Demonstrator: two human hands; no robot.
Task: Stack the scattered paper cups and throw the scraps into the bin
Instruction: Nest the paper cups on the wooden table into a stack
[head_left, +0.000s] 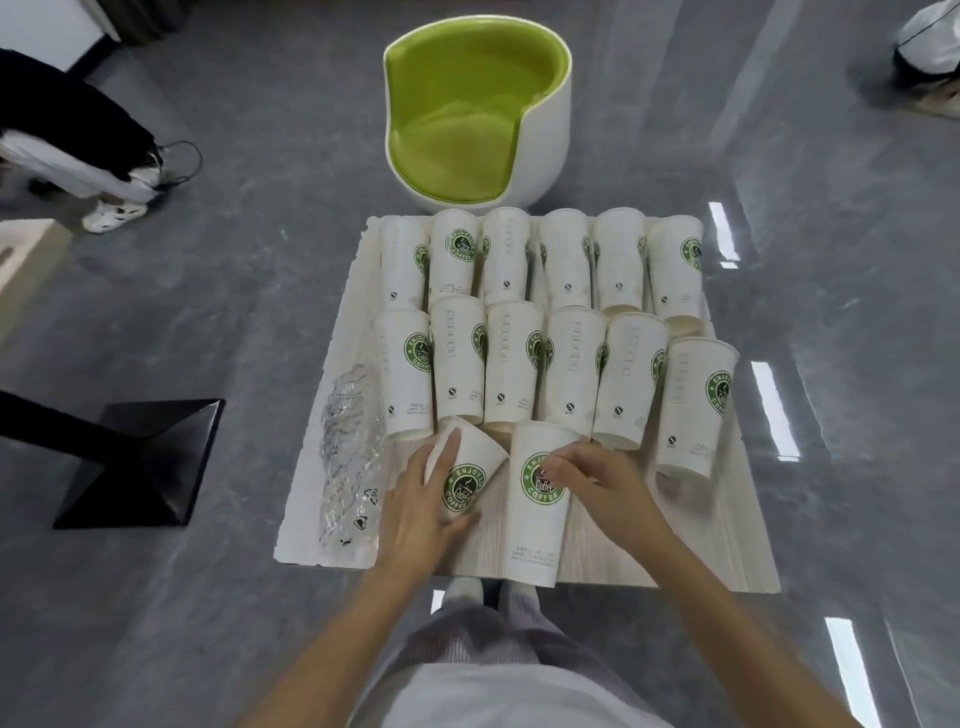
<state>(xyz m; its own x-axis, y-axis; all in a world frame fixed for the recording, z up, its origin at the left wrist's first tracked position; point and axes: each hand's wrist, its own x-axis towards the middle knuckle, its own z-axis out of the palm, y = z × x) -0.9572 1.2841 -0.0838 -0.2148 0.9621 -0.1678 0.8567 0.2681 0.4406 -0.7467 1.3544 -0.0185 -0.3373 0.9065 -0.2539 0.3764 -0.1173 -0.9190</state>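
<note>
Pale wood-grain table top (675, 545) filled the middle of the head view, set on a glossy grey marbled floor (260, 286); white paper cups with round green coffee logos (514, 358) covered its far half, six in a back row and six in a nearer row, packed side by side and mostly touching. Two more cups sat at the near edge, in front of the rows; the left hand (423, 501) gripped a tilted white paper cup (470, 475), fingers laid along its left side and thumb curled under it, with the cup leaning to the left against the nearer row; the right hand (597, 486) had its fingers curled and pinched the right side of a tall white logo cup (535, 525), the thumb on the green badge. A crumpled clear plastic wrapper (348, 457) lay along the table's left edge, just beside the left hand. Beyond the table stood a white rounded shell with a lime-green lining (478, 119); a black pyramid-shaped stand base (145, 457) sat on the floor to the left; a bystander's legs in dark and white clothing (78, 150) showed at the far left.
</note>
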